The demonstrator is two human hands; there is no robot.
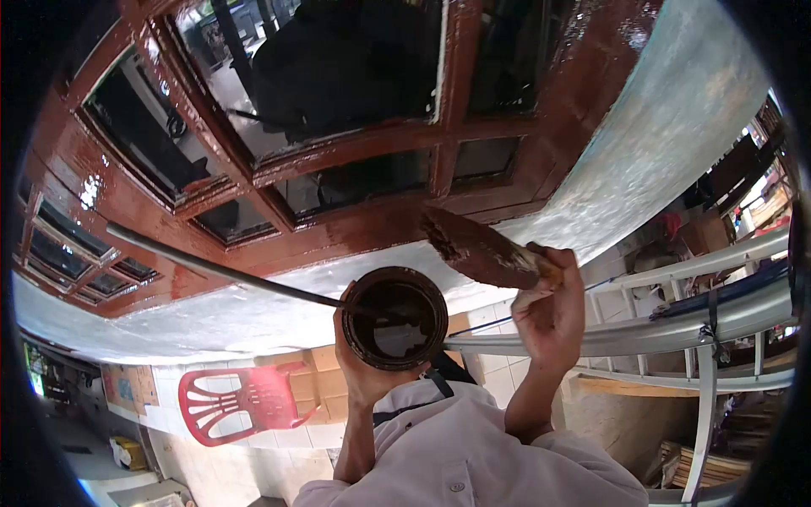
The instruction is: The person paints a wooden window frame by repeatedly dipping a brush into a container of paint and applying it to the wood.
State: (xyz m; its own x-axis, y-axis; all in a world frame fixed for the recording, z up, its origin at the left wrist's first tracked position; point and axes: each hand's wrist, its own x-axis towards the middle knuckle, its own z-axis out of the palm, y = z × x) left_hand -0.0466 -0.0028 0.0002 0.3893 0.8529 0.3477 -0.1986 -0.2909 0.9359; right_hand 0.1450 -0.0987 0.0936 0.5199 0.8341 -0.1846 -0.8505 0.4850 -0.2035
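Observation:
My left hand is wrapped round the side of an open paint can of dark brown paint, its mouth facing up toward me. A long thin stick stands in the can and slants out to the left. In my right hand is a wide paintbrush, gripped by its handle. Brown paint coats the bristles, which point left toward the lower part of the window frame. That wooden frame is glossy reddish brown and looks wet, with dark glass panes between its bars.
A pale wall runs below and to the right of the frame. An aluminium ladder lies close on my right. Behind the can, a red plastic chair and cardboard are on the tiled floor.

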